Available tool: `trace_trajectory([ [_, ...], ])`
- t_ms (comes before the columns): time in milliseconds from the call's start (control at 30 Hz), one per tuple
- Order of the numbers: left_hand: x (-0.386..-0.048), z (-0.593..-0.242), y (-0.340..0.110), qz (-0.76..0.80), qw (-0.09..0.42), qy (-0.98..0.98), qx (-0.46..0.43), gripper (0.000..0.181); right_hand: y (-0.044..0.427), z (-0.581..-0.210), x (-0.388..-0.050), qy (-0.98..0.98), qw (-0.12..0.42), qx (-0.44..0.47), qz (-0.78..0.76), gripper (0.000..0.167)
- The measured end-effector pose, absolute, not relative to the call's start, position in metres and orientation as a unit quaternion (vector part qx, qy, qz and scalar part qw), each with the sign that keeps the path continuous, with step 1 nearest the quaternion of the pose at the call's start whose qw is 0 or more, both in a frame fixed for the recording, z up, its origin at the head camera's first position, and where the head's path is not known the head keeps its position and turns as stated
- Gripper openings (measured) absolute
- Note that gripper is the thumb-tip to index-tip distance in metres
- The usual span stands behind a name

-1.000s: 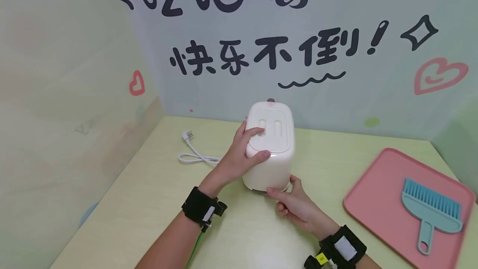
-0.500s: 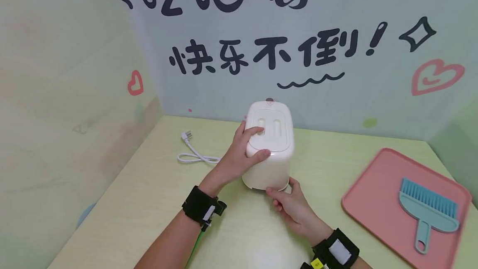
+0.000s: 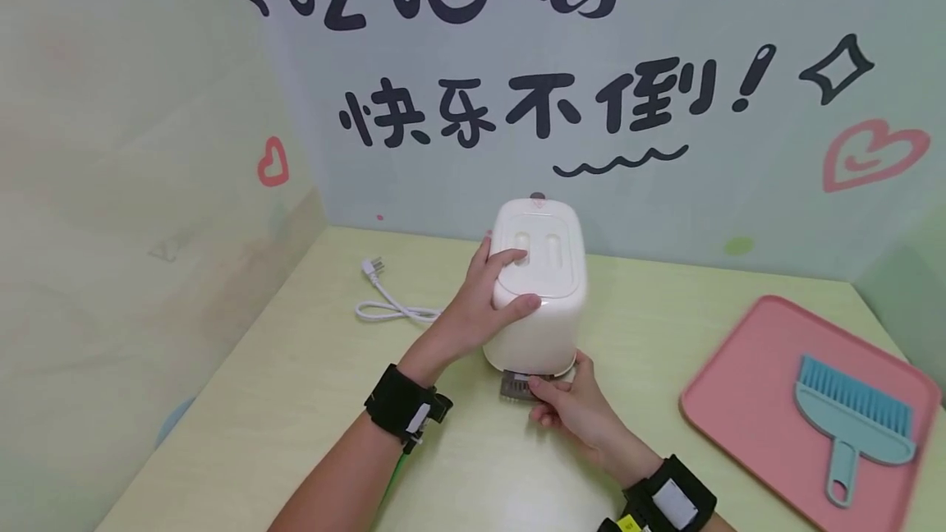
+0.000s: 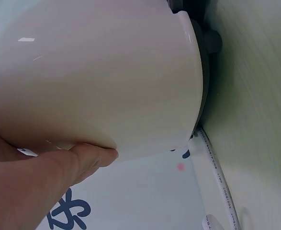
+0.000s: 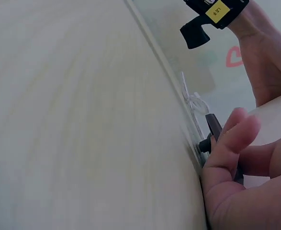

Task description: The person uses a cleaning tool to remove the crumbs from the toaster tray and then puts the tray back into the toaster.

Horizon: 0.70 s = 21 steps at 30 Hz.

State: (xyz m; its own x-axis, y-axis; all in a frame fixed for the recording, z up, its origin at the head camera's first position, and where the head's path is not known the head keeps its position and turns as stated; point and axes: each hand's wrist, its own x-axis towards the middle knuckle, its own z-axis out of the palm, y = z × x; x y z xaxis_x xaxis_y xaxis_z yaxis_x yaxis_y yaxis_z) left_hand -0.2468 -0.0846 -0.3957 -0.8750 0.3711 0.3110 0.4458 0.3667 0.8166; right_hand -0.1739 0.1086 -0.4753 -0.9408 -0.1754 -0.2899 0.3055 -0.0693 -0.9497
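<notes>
On the pale table (image 3: 244, 425) stood the white appliance (image 3: 528, 339); my left hand (image 3: 480, 302) held its top; my right hand (image 3: 582, 410) pinched the dark tray (image 3: 514, 387) jutting from its front base.

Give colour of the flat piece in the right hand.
Dark grey; the flat piece shows best in the head view.

Appliance (image 3: 538, 335) between plug (image 3: 371, 268) and tray (image 3: 754, 376)
</notes>
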Motion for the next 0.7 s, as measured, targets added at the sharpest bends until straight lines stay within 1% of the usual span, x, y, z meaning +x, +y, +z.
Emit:
trace_trajectory([
  [133, -0.247, -0.396, -0.084, -0.502, 0.030, -0.829, -0.244, 0.068, 0.111, -0.476, -0.172, 0.651, 0.165, 0.056, -0.739, 0.074],
  [333, -0.247, -0.394, -0.084, -0.501, 0.031, -0.830, -0.243, 0.067, 0.114, -0.474, -0.166, 0.627, 0.174, 0.064, -0.757, 0.059],
  [433, -0.247, -0.393, -0.084, -0.503, 0.028, -0.829, -0.243, 0.067, 0.117, -0.474, -0.162, 0.619, 0.197, 0.041, -0.759, 0.054],
  [567, -0.248, -0.392, -0.084, -0.502, 0.027, -0.829, -0.244, 0.067, 0.122, -0.475, -0.160, 0.616, 0.241, -0.005, -0.750, 0.050],
  [700, -0.249, -0.393, -0.085, -0.502, 0.028, -0.829, -0.243, 0.068, 0.124, -0.473, -0.162, 0.616, 0.269, -0.027, -0.740, 0.046],
])
